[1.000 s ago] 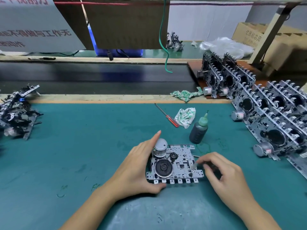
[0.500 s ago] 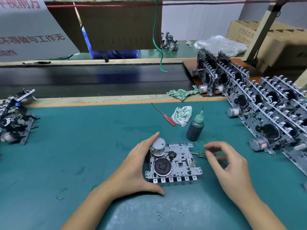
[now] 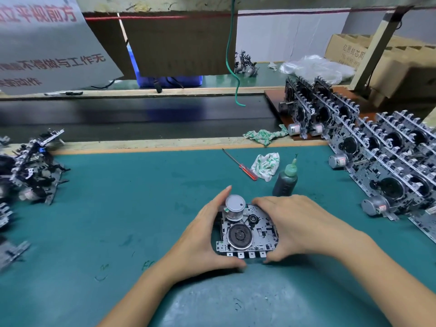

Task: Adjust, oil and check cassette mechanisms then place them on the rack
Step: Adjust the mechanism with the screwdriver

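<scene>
Now both hands close around one cassette mechanism (image 3: 247, 234), which lies flat on the green table (image 3: 118, 208) directly between them. The left hand (image 3: 203, 241) cups its left edge, thumb hooked under the near corner and forefinger stretched up past the round silver motor (image 3: 234, 206); that hold probably keeps the plate from sliding. The right hand (image 3: 292, 227) covers the right side, its fingers (image 3: 262, 204) curled over the far edge and the thumb at the near row of tabs. So each hand is grasping the mechanism, and neither holds a tool. Whether the right fingers are pressing a lever under the palm is hidden, so I cannot say.

With motor and black flywheel (image 3: 239, 236) facing up, the moving parts stay open to sight, which suits a check or a lift.

Just beyond the right fingers stands the oil bottle (image 3: 285, 182), upright and within easy reach. Farther beyond lie a red-handled screwdriver (image 3: 240, 165) and a crumpled cloth (image 3: 266, 165). Well to the right of the right hand, finished mechanisms (image 3: 387, 166) stand on edge in rows, likely where this one goes. Well to the left of the left hand sits a loose heap of mechanisms (image 3: 33, 166), seemingly waiting their turn.
</scene>
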The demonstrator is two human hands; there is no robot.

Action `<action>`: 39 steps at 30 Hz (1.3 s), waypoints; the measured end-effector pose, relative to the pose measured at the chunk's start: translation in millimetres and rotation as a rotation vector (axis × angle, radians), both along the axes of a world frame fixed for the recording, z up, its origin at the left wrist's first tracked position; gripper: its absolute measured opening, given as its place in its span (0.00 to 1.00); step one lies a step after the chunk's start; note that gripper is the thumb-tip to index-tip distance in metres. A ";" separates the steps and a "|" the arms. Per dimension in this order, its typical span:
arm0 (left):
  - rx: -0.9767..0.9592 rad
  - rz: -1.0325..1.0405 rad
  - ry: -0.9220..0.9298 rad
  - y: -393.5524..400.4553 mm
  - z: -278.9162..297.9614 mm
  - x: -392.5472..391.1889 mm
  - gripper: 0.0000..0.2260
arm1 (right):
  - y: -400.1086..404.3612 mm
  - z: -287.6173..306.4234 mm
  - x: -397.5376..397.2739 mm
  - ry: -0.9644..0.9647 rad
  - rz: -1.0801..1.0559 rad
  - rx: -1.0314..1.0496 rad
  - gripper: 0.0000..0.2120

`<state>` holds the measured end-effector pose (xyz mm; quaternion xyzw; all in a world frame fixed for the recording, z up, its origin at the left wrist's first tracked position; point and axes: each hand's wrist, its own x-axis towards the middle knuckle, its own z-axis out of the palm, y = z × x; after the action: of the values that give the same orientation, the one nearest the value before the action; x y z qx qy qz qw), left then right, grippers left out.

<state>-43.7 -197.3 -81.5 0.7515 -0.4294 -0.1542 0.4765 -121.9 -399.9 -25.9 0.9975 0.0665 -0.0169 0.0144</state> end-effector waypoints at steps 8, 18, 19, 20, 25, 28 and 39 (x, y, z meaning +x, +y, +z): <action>-0.296 -0.185 1.102 -12.9 24.6 10.1 0.52 | 11.2 2.8 -12.3 0.430 -0.066 1.531 0.33; -0.649 -0.318 1.478 -24.9 13.3 15.4 0.46 | -0.8 -24.1 -8.9 -0.499 -0.029 0.697 0.12; -0.647 -0.273 1.471 -25.3 9.4 17.1 0.44 | -9.0 -21.5 -11.6 -0.509 -0.050 0.576 0.13; -0.646 -0.234 1.474 -26.2 6.0 18.6 0.42 | -15.6 -19.6 -14.0 -0.485 -0.079 0.514 0.12; -0.578 -0.154 1.541 -30.9 2.4 20.3 0.41 | -19.6 -29.5 -10.9 -0.188 -0.169 0.255 0.12; -0.543 -0.093 1.571 -32.6 3.7 19.7 0.41 | -16.2 -33.4 -6.4 -0.124 -0.226 0.210 0.04; -0.376 -0.021 1.583 -32.9 1.8 21.7 0.36 | 11.0 -20.6 -4.3 0.240 -0.296 1.371 0.17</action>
<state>-22.0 -230.3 -79.8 0.3230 0.0089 -0.5697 0.7557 -126.2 -388.9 -46.5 0.7719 -0.0729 -0.0828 -0.6261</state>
